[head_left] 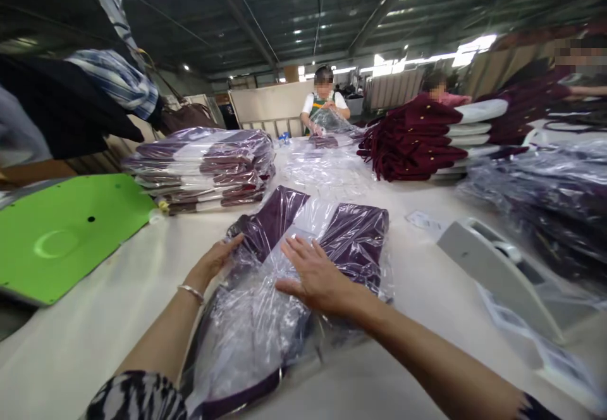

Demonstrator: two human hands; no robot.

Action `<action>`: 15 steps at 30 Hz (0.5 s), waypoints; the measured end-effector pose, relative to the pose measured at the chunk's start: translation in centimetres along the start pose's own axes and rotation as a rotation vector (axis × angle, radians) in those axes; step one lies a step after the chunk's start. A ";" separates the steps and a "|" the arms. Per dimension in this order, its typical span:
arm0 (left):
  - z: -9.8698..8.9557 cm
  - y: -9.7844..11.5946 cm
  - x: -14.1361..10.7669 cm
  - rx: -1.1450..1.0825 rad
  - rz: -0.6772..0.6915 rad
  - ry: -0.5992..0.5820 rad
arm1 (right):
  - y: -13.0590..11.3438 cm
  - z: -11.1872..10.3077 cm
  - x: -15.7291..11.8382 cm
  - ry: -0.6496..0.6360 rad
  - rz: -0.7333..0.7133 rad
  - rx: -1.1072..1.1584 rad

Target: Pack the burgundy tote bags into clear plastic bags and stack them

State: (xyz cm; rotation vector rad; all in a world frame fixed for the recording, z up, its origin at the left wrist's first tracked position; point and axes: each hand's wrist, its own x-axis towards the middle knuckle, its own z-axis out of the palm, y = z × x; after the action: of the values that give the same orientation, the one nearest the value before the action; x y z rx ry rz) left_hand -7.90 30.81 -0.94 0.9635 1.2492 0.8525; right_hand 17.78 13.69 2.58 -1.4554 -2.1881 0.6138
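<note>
A folded dark purple garment (358, 233) lies in a clear plastic bag (256, 312) on the table in front of me, with a white strip down its middle. My right hand (313, 274) rests flat on top of the bag, palm down and fingers spread. At the bag's left edge is my left hand (215, 259), its fingers stretched out along the plastic, with a bangle on the wrist. The bag's near part is wrinkled, and a dark purple edge curves along its bottom.
A stack of bagged garments (203, 164) stands at the back left, beside a green board (71, 230). Maroon garments (412, 138) are piled at the back right. A grey tape dispenser-like device (497, 268) and more plastic-wrapped garments (545, 198) lie right. A person (325, 107) works across the table.
</note>
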 end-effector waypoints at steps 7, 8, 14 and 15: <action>0.9 0.9 1.5 0.001 -0.059 0.012 | 1.7 4.6 -5.9 -0.093 -0.051 -0.191; 1.1 0.9 1.8 -0.008 -0.065 0.019 | 2.1 5.0 -5.9 -0.099 -0.037 -0.193; 2.2 -0.3 1.6 -0.048 -0.068 0.042 | 2.1 3.5 -6.6 -0.151 0.001 -0.048; 2.0 -0.6 1.0 -0.047 -0.060 0.040 | 1.9 3.0 -7.1 -0.164 0.008 -0.002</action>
State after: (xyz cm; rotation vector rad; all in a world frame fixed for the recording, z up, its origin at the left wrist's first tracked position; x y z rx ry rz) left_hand -5.79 31.29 -1.80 0.8707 1.2805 0.8538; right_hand 19.94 7.34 -1.70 -1.4622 -2.3074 0.7590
